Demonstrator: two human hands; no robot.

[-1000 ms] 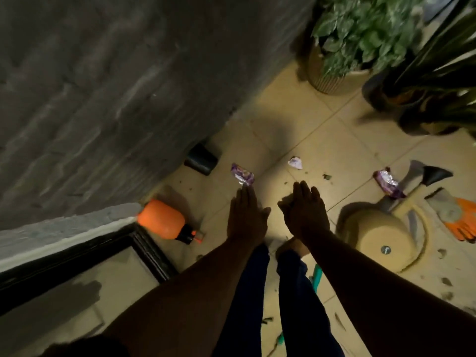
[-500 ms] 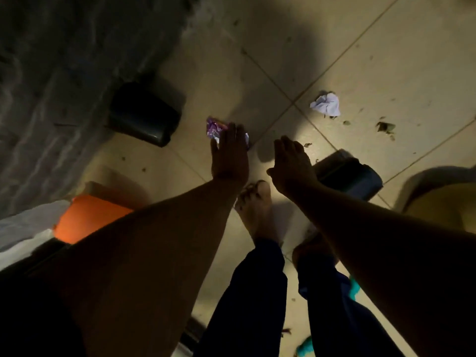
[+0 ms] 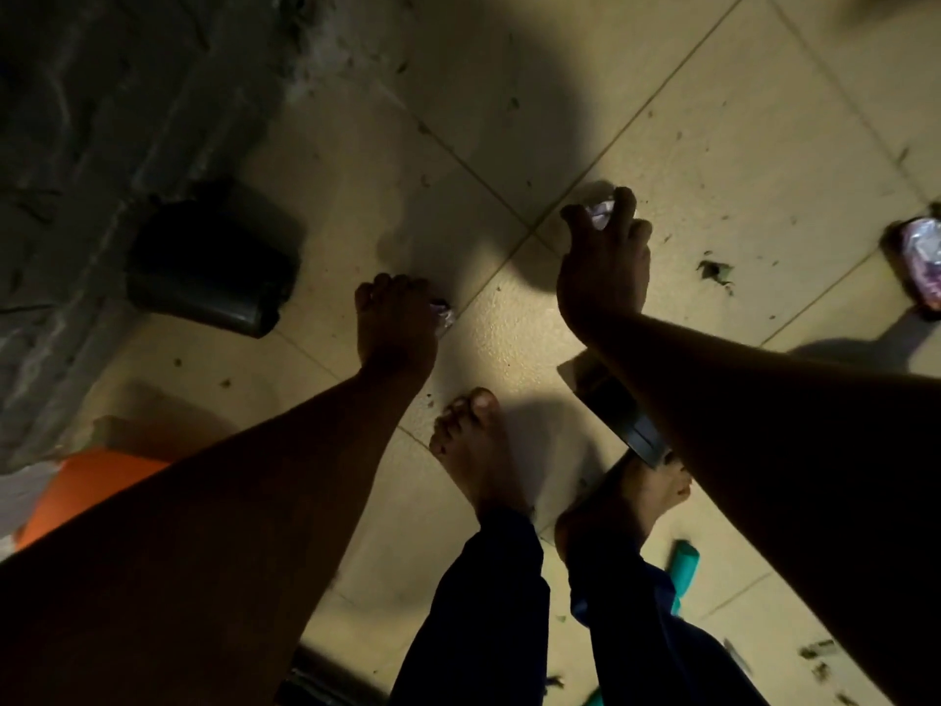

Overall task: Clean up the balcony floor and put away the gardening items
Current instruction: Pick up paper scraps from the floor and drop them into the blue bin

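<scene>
At the far left an orange sprayer bottle (image 3: 86, 481) lay low against the grey wall (image 3: 91, 119), partly hidden behind my left forearm. Further up along the wall a black plastic pot (image 3: 214, 267) lay on its side on the tiled floor (image 3: 713, 160). My left hand (image 3: 397, 323) was down at the floor with its grip curled round a crumpled purple wrapper (image 3: 442, 313), of which only a small shiny edge showed past my fingers. My bare left foot (image 3: 476, 450) stood just below it, with dark trouser legs (image 3: 489, 619) beneath. To the right, my right hand (image 3: 606, 257) pinched a pale crumpled scrap of paper (image 3: 598, 214) between thumb and fingertips at floor level. A dark flat object (image 3: 621, 415) lay under my right forearm, too dim to identify, touching my right foot (image 3: 641, 496). A teal handle (image 3: 682, 568) lay beside that foot. Bits of leaf litter (image 3: 715, 272) were scattered over the tiles, and at the far right edge another purple wrapper (image 3: 921, 262) lay on the floor, well apart from both hands.
</scene>
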